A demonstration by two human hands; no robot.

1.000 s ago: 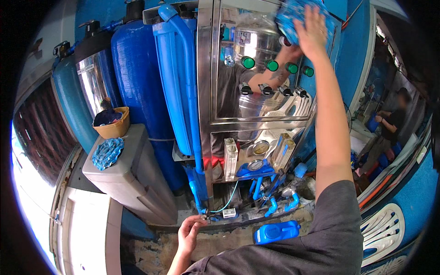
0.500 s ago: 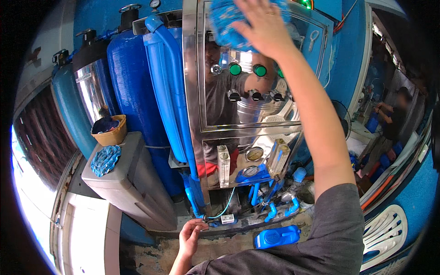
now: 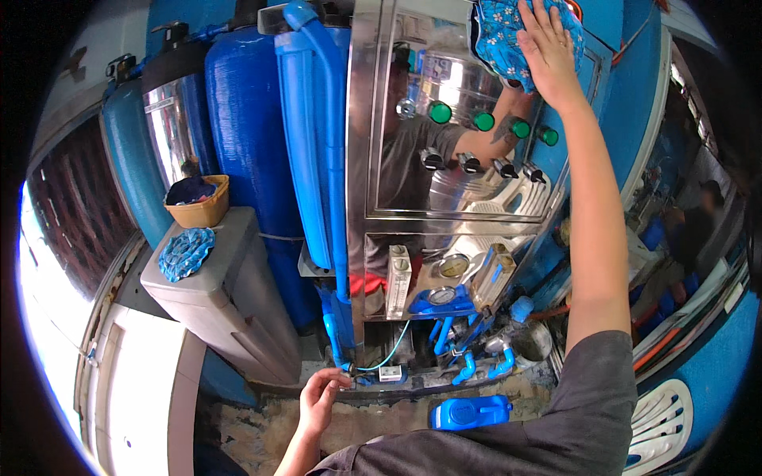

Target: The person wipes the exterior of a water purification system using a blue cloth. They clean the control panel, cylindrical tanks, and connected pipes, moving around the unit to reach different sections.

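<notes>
My right hand (image 3: 548,49) is raised to the top of a shiny stainless-steel cabinet (image 3: 468,194). It holds a blue floral cloth (image 3: 496,44) against the front panel, its fingers stretched over the fabric. Below the cloth, a row of green buttons (image 3: 484,121) and a row of black knobs (image 3: 469,163) run across the panel, which mirrors my arm and shirt. My left hand (image 3: 319,403) is low down near blue pipes (image 3: 333,341), its fingers loosely bent and apart, with nothing visible in them.
Tall blue tanks (image 3: 250,119) stand to the left. A grey bin (image 3: 230,293) carries a ruffled blue cloth (image 3: 186,254) and a tan basket (image 3: 208,210). Low on the floor lies a blue jug (image 3: 470,412). A white plastic chair (image 3: 663,424) is at right; another person (image 3: 690,238) is beyond the doorway.
My right hand has slid the cloth rightward across the upper panel. The view has shifted, bringing more buttons and knobs out from behind my arm. My left hand stays low, its fingers slightly looser.
</notes>
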